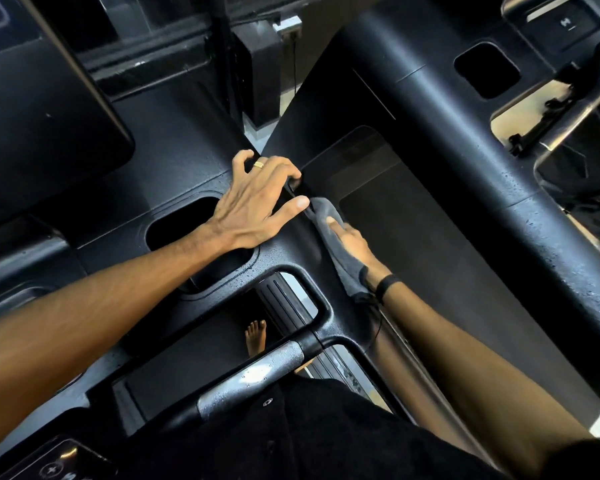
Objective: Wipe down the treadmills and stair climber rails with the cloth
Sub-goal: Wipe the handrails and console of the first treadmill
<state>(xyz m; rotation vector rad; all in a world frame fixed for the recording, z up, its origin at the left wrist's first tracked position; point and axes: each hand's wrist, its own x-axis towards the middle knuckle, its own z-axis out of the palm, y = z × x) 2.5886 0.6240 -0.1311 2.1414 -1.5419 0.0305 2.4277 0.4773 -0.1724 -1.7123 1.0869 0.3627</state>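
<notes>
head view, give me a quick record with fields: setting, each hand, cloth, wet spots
setting: black treadmill console seen from above, with a cup-holder recess
left hand: spread flat on the console, holds nothing, gold ring on one finger
right hand: pressing the cloth against the console's edge, black band at the wrist
cloth: grey, bunched under the right hand
wet spots: droplets on the silver handlebar and on the wide black rail

Treadmill console: matt black plastic, fine grainy texture. Cloth at 3 o'clock of it: soft grey fabric, matt. Handlebar at 6: shiny bare metal, droplet-speckled. Upright post at 2: pebbled matt black, wet specks.
</notes>
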